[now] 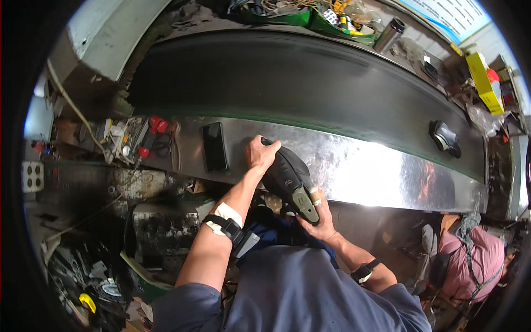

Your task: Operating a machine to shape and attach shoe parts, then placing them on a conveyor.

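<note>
I hold a black shoe upper (287, 169) stretched over an olive-green shoe last (302, 203), tilted in front of my body at the metal ledge. My left hand (260, 153) grips its far end, fingers closed over the black surface. Around the near end, where the green last shows, my right hand (321, 217) is wrapped; one finger has a pale tape wrap. The underside of the shoe is hidden. Left of my left hand, a black smartphone (215, 147) lies on the ledge.
Beyond the metal ledge (332, 149) runs a dark conveyor belt (265, 77), with a black shoe (444, 138) at its right end. Green trays (343, 34) of odds and ends and a steel flask (390, 35) stand behind. Tools clutter the left; a pink bundle (470, 260) sits at right.
</note>
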{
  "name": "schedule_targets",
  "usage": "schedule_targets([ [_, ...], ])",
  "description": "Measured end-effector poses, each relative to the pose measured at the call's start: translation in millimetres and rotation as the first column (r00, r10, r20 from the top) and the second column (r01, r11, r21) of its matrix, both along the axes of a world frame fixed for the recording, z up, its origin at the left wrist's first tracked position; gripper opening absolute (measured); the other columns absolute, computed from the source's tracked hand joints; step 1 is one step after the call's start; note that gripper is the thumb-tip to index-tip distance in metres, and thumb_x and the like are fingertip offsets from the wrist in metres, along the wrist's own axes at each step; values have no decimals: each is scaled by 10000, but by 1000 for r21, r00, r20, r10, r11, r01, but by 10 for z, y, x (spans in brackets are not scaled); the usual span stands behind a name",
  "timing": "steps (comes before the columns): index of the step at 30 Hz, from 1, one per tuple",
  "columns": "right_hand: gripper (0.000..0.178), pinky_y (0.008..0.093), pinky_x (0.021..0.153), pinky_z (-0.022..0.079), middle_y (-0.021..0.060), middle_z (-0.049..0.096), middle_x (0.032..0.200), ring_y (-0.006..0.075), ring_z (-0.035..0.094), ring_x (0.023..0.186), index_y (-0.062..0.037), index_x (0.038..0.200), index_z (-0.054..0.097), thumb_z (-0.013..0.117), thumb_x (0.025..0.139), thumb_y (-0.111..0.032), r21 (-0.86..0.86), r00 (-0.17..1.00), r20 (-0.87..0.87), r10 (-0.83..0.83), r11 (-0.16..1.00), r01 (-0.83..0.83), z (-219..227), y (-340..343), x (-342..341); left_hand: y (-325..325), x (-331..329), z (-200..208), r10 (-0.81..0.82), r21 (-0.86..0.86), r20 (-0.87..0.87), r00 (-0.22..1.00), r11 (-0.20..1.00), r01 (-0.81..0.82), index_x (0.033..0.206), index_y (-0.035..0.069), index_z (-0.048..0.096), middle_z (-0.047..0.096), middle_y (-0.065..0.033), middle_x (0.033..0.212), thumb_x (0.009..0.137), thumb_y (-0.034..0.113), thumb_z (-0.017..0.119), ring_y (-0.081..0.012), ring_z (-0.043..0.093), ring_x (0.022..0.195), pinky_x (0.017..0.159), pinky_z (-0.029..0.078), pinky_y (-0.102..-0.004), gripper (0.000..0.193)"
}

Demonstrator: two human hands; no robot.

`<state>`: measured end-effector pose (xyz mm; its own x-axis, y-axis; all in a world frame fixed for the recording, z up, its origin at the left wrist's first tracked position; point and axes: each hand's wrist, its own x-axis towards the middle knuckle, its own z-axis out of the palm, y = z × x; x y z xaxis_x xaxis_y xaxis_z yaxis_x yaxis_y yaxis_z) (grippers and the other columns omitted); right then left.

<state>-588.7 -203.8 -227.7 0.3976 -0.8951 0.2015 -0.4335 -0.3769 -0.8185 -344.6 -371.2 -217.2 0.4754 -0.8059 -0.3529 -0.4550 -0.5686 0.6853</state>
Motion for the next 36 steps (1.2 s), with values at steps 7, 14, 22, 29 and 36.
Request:
schedule_targets([
  [7,981,388,1222,216,198,199,1663,303,215,1531,-27,1613,-47,639,1003,-375,872,853,396,-340,432,-233,801,-717,346,527,323,764,93,-204,-192,977,970,-132,907,12,686,667,-51,753,690,302,806,-145,617,709,671,508,-331,382],
  [14,631,290,992,477,144,641,1285,186,617,1151,43,1544,331,612,1011,-143,696,883,469,14,610,-379,1491,-392,1473,1742,1230,1471,385,-333,-141,912,849,-410,901,56,670,653,-77,754,711,337,814,-179,621,732,708,511,-354,368],
  [22,331,225,814,481,10,682,1049,70,588,910,37,1313,610,639,1008,-88,544,696,585,416,435,-717,1858,1061,3287,4151,2541,2207,864,-523,-115,490,367,-769,948,35,677,716,-158,868,891,427,671,-307,693,844,779,512,-406,396],
  [29,223,245,728,501,22,713,982,82,623,811,3,1120,686,692,979,-169,655,655,677,334,132,-744,2036,2448,4608,6171,3038,2430,658,-554,-664,354,-116,-824,1052,15,707,685,-6,935,1001,366,629,-100,609,834,750,492,-290,363],
  [36,364,287,890,532,53,712,1111,132,654,930,-2,1332,609,644,995,-136,617,604,764,229,14,-786,1954,2995,5425,6372,2845,2210,137,-109,-987,80,-218,-970,1211,58,664,720,-87,1148,1012,385,544,-253,675,1018,950,515,-392,401],
])
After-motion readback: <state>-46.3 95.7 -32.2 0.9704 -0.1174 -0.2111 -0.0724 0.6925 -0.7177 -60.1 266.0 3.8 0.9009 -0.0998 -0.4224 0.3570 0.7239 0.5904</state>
